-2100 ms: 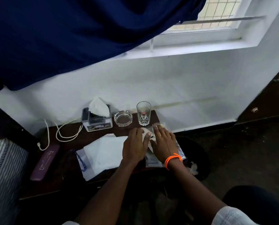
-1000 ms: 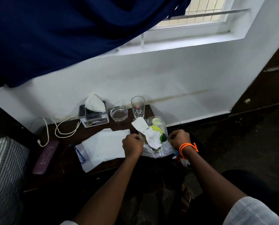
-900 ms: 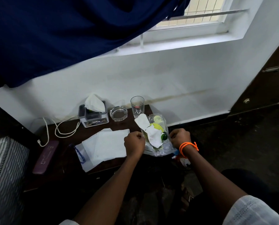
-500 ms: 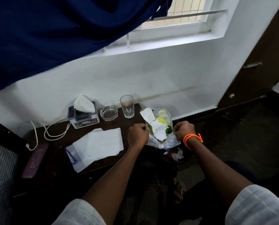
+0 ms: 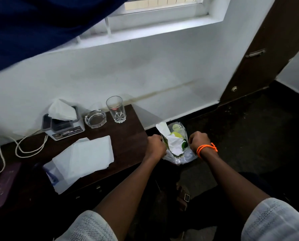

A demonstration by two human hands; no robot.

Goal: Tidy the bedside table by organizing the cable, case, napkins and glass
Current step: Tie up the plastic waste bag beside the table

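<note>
My left hand (image 5: 156, 143) and my right hand (image 5: 198, 140) each grip a side of a clear plastic bag (image 5: 177, 153) holding crumpled white napkins (image 5: 174, 145) and green scraps, held just off the right edge of the dark bedside table (image 5: 127, 136). An empty drinking glass (image 5: 116, 109) stands at the table's back. A stack of flat white napkins (image 5: 83, 158) lies mid-table. A white cable (image 5: 23, 146) loops at the left. A purple case (image 5: 3, 184) lies at the front left edge.
A tissue holder (image 5: 63, 122) with a white tissue and a glass ashtray (image 5: 95, 118) stand along the wall. A blue curtain (image 5: 40, 28) hangs overhead. A brown door (image 5: 267, 49) is at the right, and dark floor (image 5: 249, 136) lies beyond the table.
Both hands closed on the bag's sides, lifted it off the table and carried it right, past the table's edge. The view shifted to the right.
</note>
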